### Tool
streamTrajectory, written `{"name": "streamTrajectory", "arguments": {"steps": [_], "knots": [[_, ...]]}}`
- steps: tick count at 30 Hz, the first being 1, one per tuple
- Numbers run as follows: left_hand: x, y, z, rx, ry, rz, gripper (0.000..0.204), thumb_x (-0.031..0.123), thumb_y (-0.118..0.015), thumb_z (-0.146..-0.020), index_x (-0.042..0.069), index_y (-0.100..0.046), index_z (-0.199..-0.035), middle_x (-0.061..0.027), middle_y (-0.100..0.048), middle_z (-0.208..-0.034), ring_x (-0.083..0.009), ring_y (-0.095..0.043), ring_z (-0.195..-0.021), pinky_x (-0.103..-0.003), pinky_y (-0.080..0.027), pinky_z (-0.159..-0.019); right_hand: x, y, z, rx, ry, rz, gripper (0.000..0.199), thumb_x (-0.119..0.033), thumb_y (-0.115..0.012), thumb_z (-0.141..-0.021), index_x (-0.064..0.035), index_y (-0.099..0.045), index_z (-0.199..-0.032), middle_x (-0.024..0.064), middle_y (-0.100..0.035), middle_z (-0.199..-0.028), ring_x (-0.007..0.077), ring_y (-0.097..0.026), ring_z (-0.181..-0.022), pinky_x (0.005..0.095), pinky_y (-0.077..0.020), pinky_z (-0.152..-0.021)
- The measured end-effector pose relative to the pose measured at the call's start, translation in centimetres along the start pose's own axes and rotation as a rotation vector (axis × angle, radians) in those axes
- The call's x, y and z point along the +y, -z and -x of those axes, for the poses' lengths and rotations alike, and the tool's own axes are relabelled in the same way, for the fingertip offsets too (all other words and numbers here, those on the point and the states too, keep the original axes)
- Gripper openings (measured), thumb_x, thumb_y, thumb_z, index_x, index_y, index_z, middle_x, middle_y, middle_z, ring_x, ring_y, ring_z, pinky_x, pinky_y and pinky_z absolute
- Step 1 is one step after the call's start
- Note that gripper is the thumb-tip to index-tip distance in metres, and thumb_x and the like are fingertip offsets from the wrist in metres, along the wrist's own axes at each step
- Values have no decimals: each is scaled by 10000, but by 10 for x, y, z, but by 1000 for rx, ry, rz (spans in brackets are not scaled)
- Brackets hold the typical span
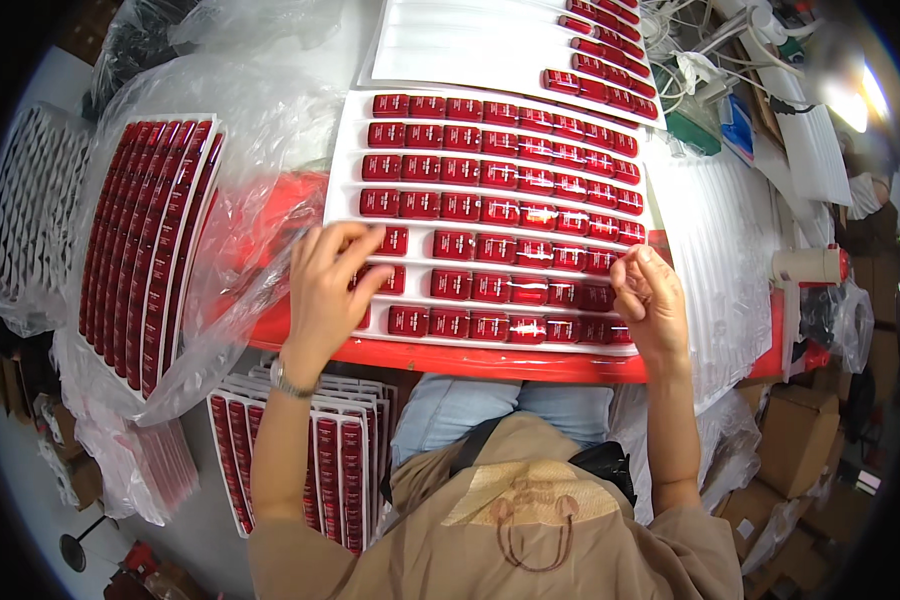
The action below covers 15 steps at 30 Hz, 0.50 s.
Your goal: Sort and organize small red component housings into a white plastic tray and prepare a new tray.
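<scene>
A white tray (348, 160) lies on the table in front of me, holding several rows of small glossy red blocks with pale print. At its left end my left hand (328, 290) reaches over the lower rows, fingers apart, beside a red block (395, 240). Gaps break the two rows there, and the fingers partly hide the row ends. By the right edge of the tray is my right hand (655, 300), its fingers curled and the thumb and index tips together. Whatever may be between those tips is too small to make out.
Another partly filled white tray (470, 45) lies beyond. Filled trays (150, 250) lean in clear plastic at left; more filled trays (340, 470) stand below the red table edge (490, 362). White stacked trays (720, 260), cables (700, 60) and cardboard boxes (798, 440) are at right.
</scene>
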<state>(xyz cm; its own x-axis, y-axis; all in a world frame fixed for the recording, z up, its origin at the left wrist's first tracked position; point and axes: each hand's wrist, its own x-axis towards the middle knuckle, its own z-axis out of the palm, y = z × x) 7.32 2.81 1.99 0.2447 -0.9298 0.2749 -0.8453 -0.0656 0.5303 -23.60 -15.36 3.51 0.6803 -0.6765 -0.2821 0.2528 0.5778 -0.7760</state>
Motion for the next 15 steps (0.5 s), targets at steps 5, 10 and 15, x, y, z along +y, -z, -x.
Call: {"name": "streamTrajectory", "arguments": {"steps": [5,10,15], "knots": [[-9,-3,-19,-14,-83,-206,270,140,-717,-723,33,-644,-960,-53,-588,-1001,-241,-508,-966,-384,-372,-832,13,-53,6,146,356,662,142,-43,-427,-948,-12,-477,-1077,113,-658,-919,72,-591,-793,178,-433,-664],[35,-12,9,-11,-97,311,342,220,-704,-783,30,-580,-1038,-122,-587,-1013,-272,-575,-969,-405,-439,-876,20,-105,17,-139,245,664,245,1,-347,-940,-14,-412,-1176,142,-602,-1114,158,-583,-1035,223,-472,-729],[84,-24,23,-190,-11,772,343,185,-718,-781,9,-564,-1032,-148,-585,-1001,-289,-593,-953,-358,-494,-797,43,-110,18,-254,230,914,440,-186,-494,-937,21,-340,-1294,198,-607,-1047,267,-651,-864,344,-522,-709]]}}
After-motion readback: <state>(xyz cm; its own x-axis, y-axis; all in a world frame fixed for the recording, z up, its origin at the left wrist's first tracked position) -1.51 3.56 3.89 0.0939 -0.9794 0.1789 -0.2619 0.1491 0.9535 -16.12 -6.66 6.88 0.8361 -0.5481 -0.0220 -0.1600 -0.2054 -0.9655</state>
